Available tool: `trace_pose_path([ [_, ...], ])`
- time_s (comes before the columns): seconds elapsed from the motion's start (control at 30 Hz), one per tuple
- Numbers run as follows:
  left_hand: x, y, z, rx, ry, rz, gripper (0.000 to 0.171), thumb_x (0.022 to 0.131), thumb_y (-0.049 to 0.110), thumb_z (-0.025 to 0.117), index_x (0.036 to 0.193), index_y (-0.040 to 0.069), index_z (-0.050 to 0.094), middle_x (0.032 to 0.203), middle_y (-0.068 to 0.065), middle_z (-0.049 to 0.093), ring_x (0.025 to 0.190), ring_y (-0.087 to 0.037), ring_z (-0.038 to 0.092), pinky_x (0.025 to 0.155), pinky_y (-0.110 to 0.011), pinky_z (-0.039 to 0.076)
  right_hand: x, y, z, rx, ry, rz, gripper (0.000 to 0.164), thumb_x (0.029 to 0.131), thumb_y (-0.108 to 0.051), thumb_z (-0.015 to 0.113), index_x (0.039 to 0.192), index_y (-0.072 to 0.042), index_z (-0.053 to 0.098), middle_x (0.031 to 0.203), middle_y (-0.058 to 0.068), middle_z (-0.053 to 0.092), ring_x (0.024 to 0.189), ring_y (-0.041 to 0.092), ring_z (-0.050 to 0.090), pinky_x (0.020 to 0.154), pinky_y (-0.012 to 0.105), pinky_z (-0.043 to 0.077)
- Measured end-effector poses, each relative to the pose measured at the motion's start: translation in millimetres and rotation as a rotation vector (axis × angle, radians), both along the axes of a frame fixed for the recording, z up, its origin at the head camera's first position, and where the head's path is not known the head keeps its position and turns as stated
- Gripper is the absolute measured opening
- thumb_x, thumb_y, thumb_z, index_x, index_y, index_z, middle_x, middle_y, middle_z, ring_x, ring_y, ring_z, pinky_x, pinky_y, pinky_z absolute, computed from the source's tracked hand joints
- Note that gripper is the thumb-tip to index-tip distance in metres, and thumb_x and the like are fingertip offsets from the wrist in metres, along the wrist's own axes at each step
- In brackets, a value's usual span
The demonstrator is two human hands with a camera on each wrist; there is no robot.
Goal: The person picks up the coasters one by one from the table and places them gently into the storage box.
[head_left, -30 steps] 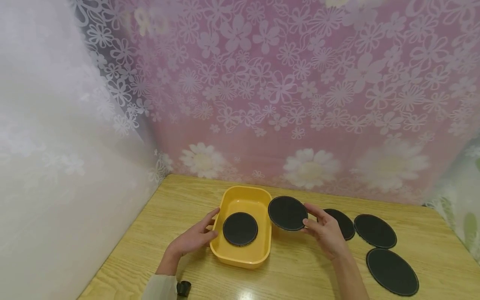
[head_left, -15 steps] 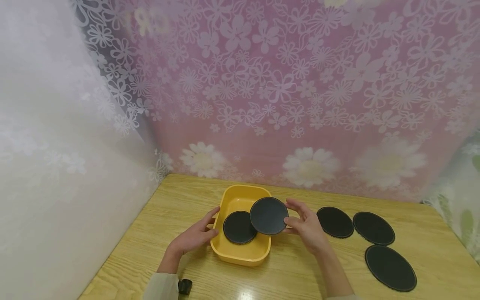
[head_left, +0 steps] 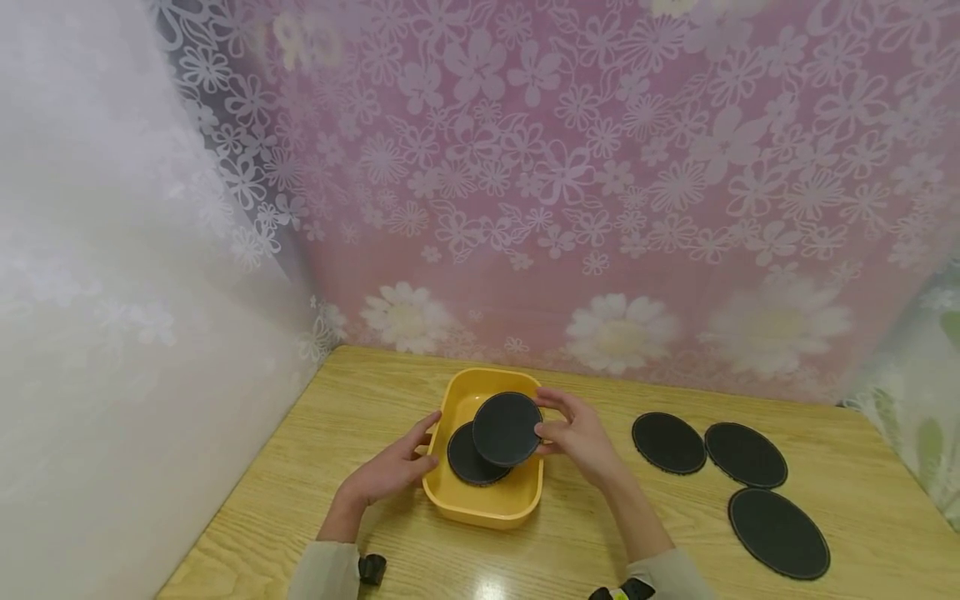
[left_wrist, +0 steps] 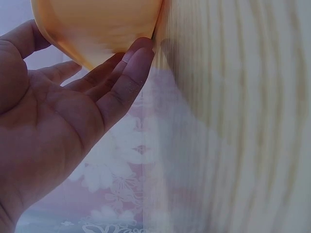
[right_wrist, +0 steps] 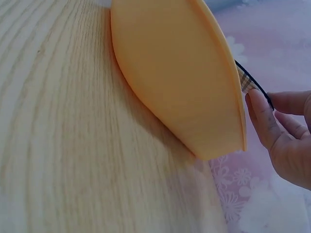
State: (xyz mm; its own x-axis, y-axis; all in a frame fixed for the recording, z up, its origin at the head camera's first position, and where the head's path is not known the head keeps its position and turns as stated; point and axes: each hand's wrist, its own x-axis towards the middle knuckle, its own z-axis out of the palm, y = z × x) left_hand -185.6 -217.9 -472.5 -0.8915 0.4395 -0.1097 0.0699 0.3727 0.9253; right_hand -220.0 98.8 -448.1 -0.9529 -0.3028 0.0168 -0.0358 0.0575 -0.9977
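Note:
A yellow rectangular tub (head_left: 483, 508) stands on the table, with one round black coaster (head_left: 468, 462) lying inside. My right hand (head_left: 581, 437) pinches a second black coaster (head_left: 507, 429) by its right edge, thumb on top and fingers beneath. This coaster is above the tub and partly covers the one inside. In the right wrist view, the held coaster (right_wrist: 250, 82) shows a plaid underside just beyond the tub's rim (right_wrist: 221, 43). My left hand (head_left: 393, 467) touches the tub's left side with its fingers spread; in the left wrist view, fairly straight fingers (left_wrist: 131, 73) rest against its outer wall.
Three more black coasters, the left one (head_left: 669, 443), the back one (head_left: 746, 454) and the front one (head_left: 778, 533), lie flat on the wooden table (head_left: 570, 533) at the right. Floral cloth (head_left: 480, 208) hangs behind the table. Black devices are on both wrists.
My right hand has carried the coaster leftward, from beside the tub's right rim to over its inside, overlapping the lying coaster. My left hand stays at the tub's side.

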Motion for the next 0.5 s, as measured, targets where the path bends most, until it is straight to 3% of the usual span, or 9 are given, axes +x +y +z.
trace_pose_path([
  [0.23, 1.2, 0.1, 0.2, 0.006, -0.01, -0.002, 0.07, 0.103, 0.018, 0.051, 0.161, 0.02, 0.013, 0.152, -0.027, 0.032, 0.129, -0.039, 0.049, 0.091, -0.044, 0.051, -9.0, -24.0, 5.9, 0.102, 0.021, 0.05, 0.057, 0.089, 0.009, 0.061, 0.143, 0.003, 0.045, 0.139, 0.028, 0.05, 0.081, 0.025, 0.07, 0.068, 0.049, 0.058],
  [0.5, 0.6, -0.3, 1.3, -0.005, -0.002, -0.002, 0.07, 0.103, 0.018, 0.052, 0.161, 0.021, 0.013, 0.152, -0.027, 0.032, 0.131, -0.04, 0.047, 0.092, -0.045, 0.05, -14.3, -44.9, 1.7, 0.196, 0.055, 0.058, 0.056, 0.087, 0.013, 0.059, 0.14, 0.007, 0.046, 0.133, 0.029, 0.055, 0.071, 0.027, 0.068, 0.063, 0.049, 0.058],
])
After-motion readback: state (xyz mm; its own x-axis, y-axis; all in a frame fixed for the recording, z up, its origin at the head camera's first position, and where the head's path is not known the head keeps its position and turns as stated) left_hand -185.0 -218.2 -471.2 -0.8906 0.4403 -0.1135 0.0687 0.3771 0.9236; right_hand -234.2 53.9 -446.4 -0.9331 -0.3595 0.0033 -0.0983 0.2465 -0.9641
